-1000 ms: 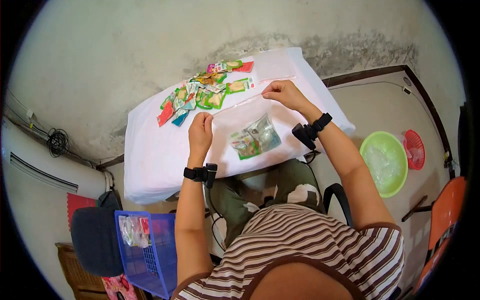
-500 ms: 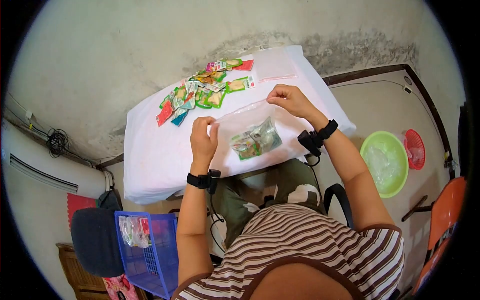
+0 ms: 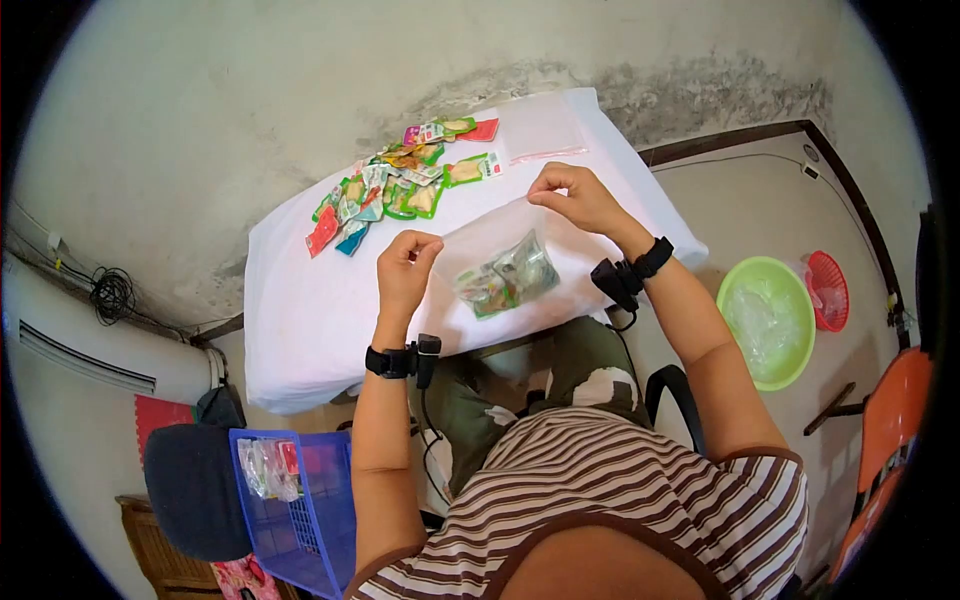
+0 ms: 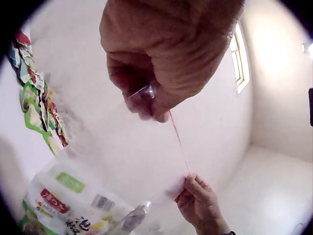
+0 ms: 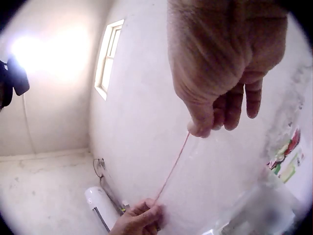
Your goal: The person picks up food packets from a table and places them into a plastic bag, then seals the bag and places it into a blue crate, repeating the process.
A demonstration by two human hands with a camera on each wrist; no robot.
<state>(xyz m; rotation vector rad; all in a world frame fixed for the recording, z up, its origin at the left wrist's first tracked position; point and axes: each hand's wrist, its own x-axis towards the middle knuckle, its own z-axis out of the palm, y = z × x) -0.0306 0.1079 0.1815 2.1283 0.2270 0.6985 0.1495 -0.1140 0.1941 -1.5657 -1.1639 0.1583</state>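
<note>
A clear zip bag (image 3: 490,228) with a reddish line along its top edge is stretched between both hands, with several printed food packets (image 3: 508,278) inside its lower part. The left hand (image 3: 404,272) pinches the bag's top left corner between thumb and fingers. At the top right corner, the right hand (image 3: 582,202) pinches the same edge. In the left wrist view the bag's edge (image 4: 179,139) runs taut from the left hand (image 4: 161,54) to the right hand (image 4: 199,205). The right wrist view shows that edge (image 5: 172,169) as a straight red line.
A pile of colourful packets (image 3: 390,185) lies at the back left of the white-covered table (image 3: 300,320). Flat clear bags (image 3: 542,130) lie at the back right. A green basin (image 3: 768,322) and red basket (image 3: 828,290) stand right on the floor; a blue crate (image 3: 330,510) is at left.
Both hands have drawn a little closer together and toward the body than a second ago, still gripping the bag's top edge. The view has shifted slightly.
</note>
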